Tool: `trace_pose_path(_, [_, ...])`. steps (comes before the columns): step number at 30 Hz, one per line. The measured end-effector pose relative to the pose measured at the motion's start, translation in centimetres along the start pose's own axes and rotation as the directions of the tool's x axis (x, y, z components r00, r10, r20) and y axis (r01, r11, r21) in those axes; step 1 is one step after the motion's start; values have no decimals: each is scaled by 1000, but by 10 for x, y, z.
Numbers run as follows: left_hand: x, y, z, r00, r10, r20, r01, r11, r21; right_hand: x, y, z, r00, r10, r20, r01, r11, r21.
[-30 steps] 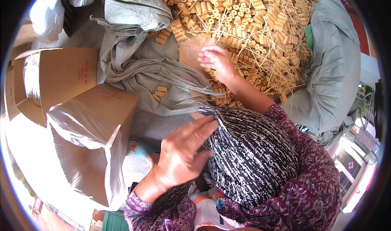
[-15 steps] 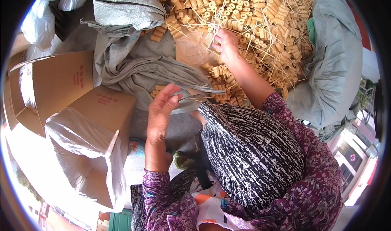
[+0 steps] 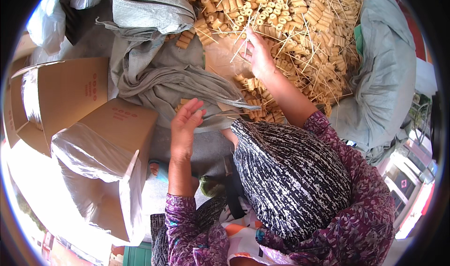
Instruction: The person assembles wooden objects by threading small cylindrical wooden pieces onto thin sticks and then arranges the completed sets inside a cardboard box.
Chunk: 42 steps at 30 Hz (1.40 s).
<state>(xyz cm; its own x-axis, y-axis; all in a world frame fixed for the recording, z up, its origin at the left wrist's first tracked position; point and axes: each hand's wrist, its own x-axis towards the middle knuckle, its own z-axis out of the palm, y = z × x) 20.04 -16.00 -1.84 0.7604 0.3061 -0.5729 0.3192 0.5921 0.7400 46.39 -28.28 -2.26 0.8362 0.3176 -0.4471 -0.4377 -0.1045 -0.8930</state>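
Observation:
In front of me lies a big heap of tan, hollow, tube-shaped pieces (image 3: pixel 316 50), many lined up in rows on thin pale sticks (image 3: pixel 304 26). My right hand (image 3: pixel 260 57) reaches over the heap's left side with fingers apart, fingertips close to several crossing sticks. Nothing shows plainly in its grasp. Nearer me on the left, my left hand (image 3: pixel 185 125) is raised, its fingers stretched upward and slightly bent. A thin line like a stick runs close to its fingertips; whether the hand touches it I cannot tell. Beside that hand lies a grey woven sack (image 3: pixel 187 83).
Open cardboard boxes (image 3: pixel 70 87) stand at the left, one lined with clear plastic (image 3: pixel 89 148). A folded grey sack (image 3: pixel 150 8) lies at the far left, another grey sheet (image 3: pixel 382 73) borders the heap's right. My knee in patterned cloth (image 3: pixel 290 177) fills the near middle.
My right hand has shifted slightly nearer me, and its fingers have spread by the sticks. The left hand has barely moved. The whole view has shifted a little.

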Motion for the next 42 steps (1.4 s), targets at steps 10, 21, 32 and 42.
trace_pose_path(10, [2,-9,-5,998,-34,-45,34,999,-16,36,2,4,985,145,-91,-136,986,101])
trace_pose_path(21, [6,-13,-13,996,-38,-78,36,999,-28,27,-16,5,907,86,412,-337,734,589])
trace_pose_path(32, [6,-9,-18,994,-22,-108,18,999,-43,-25,9,-8,879,120,462,-276,917,286])
trace_pose_path(42, [33,-3,10,994,49,-99,-87,901,-425,-98,48,14,724,436,534,-462,882,-95])
